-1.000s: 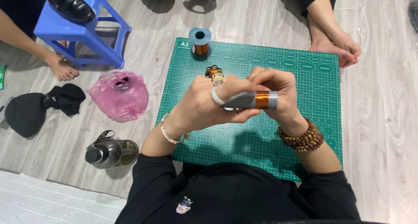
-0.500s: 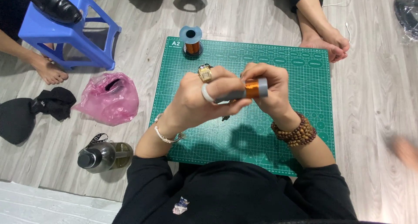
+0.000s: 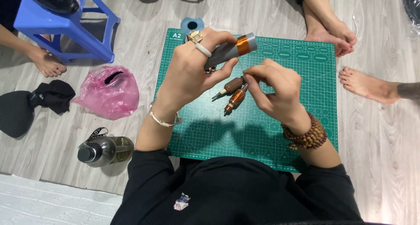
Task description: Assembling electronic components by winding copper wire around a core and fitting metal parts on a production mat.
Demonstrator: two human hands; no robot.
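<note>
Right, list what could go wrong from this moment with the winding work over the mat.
1. The left hand holds the grey tube with copper winding in the air; if the grip loosens, the coil may slacken or the tube drop onto the green cutting mat.
2. The right hand seems to pinch a very thin wire, hard to see; it could snap or tangle.
3. Two small wound rotors lie right under the hands and might get knocked or snagged.

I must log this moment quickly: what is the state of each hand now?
Left hand: closed around a grey cylinder with copper winding.
Right hand: fingers pinched together, apparently on a thin wire too fine to confirm.
</note>
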